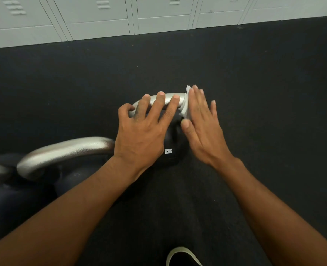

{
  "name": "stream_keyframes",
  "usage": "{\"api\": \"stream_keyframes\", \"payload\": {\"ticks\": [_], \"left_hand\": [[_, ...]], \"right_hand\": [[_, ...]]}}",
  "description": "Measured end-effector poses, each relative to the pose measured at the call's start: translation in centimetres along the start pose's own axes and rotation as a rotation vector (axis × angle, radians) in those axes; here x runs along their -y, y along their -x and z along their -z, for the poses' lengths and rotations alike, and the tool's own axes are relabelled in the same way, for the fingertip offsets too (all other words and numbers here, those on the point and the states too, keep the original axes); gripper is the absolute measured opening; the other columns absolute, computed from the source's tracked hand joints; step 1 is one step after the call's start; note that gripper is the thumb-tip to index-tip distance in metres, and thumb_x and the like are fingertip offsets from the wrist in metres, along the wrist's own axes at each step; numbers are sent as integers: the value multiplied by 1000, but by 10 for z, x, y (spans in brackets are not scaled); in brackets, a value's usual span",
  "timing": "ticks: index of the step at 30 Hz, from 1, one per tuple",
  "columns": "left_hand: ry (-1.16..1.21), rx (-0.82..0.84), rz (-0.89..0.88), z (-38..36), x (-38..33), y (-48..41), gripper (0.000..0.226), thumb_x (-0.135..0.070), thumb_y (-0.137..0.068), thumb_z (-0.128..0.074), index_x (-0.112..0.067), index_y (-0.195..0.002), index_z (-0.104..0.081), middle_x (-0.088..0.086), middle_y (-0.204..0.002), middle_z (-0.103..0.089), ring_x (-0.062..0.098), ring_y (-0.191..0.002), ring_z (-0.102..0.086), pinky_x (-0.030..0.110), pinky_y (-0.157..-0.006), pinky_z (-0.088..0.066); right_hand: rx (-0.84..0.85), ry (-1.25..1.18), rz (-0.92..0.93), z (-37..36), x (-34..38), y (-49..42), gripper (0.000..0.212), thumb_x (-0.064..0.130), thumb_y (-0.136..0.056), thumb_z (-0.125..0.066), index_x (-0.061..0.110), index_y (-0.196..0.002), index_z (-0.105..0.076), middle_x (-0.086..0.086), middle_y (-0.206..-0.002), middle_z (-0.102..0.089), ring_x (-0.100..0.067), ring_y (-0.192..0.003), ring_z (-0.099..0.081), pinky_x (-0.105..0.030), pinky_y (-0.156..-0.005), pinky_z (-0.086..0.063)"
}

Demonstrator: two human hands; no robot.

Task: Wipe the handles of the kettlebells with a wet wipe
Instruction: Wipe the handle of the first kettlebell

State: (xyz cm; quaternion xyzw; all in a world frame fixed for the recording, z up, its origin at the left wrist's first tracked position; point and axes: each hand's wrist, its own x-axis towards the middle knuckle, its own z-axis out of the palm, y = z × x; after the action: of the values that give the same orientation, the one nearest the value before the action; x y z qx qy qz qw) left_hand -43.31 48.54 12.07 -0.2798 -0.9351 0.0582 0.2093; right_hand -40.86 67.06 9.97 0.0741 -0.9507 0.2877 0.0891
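Left hand spread on handle; right hand flat, pressing wipe to its right bend. Kettlebell likely heavy, rigid; wipe limp, so wrap it round bar.

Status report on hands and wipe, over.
Left hand rests on handle of 12 kg kettlebell. Right hand presses wipe on its right end. Nothing in the way.
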Motion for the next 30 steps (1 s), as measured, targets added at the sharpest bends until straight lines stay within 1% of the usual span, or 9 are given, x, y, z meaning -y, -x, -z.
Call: {"api": "stream_keyframes", "payload": {"ticks": [4,7,9,12,15,18,23,26,30], "left_hand": [[-11,-4,6,0,0,0,62,-18,-97,-23,-21,-158,-34,13,-153,-47,37,-131,-50,54,-89,-41],[-28,-8,-5,0,0,0,68,-20,-91,-35,-21,-158,-33,13,-153,-46,37,-132,-49,54,-88,-41],[-17,-3,-11,0,0,0,70,-21,-89,-38,-20,-158,-32,14,-153,-45,38,-132,-47,54,-89,-42],[-9,21,-11,2,0,0,72,-22,-88,-38,-20,-159,-30,15,-155,-43,38,-134,-46,55,-91,-42],[-2,43,-13,2,2,-1,73,-25,-87,-35,-20,-160,-29,15,-156,-41,39,-135,-45,55,-91,-42],[-9,54,-10,2,2,0,73,-26,-88,-30,-20,-160,-28,15,-156,-41,38,-135,-45,55,-91,-42],[-14,14,2,-1,0,1,69,-22,-91,-32,-20,-160,-29,13,-155,-42,37,-133,-46,54,-90,-40],[3,-19,1,-2,1,1,65,-23,-93,-37,-19,-158,-32,12,-154,-45,37,-132,-47,54,-89,-40],[12,-23,-18,-2,3,2,65,-26,-94,-47,-18,-158,-33,12,-153,-45,36,-132,-48,53,-89,-42]], "right_hand": [[29,-122,-65,21,3,-29,67,57,-100,-15,23,-154,-36,4,-159,-38,-12,-150,-25,-45,-125,-10],[110,-247,-174,39,7,-54,66,62,-102,-14,31,-112,-72,3,-113,-73,-16,-111,-63,-47,-108,-41],[220,-333,-269,44,3,-73,80,68,-100,-14,15,-92,-74,-14,-90,-71,-26,-89,-66,-53,-98,-47],[409,-475,-387,44,-7,-98,92,83,-87,-26,4,-92,-72,-16,-92,-72,-19,-87,-68,-48,-100,-48],[567,-521,-406,46,-9,-112,94,78,-89,-29,-6,-88,-71,-29,-89,-65,-34,-77,-59,-45,-85,-50],[576,-506,-379,50,-10,-110,95,71,-97,-23,-11,-99,-71,-36,-105,-67,-41,-91,-63,-53,-105,-45],[210,-353,-158,48,-2,-60,58,47,-100,-20,27,-118,-71,-1,-117,-72,-17,-115,-62,-44,-108,-40],[-12,-163,14,31,9,-22,58,39,-99,-24,18,-146,-51,-1,-150,-51,-5,-140,-38,-23,-119,-26],[-58,125,115,3,5,8,64,36,-102,-27,9,-159,-18,-8,-167,-13,-19,-155,-7,-45,-126,-8]]}}
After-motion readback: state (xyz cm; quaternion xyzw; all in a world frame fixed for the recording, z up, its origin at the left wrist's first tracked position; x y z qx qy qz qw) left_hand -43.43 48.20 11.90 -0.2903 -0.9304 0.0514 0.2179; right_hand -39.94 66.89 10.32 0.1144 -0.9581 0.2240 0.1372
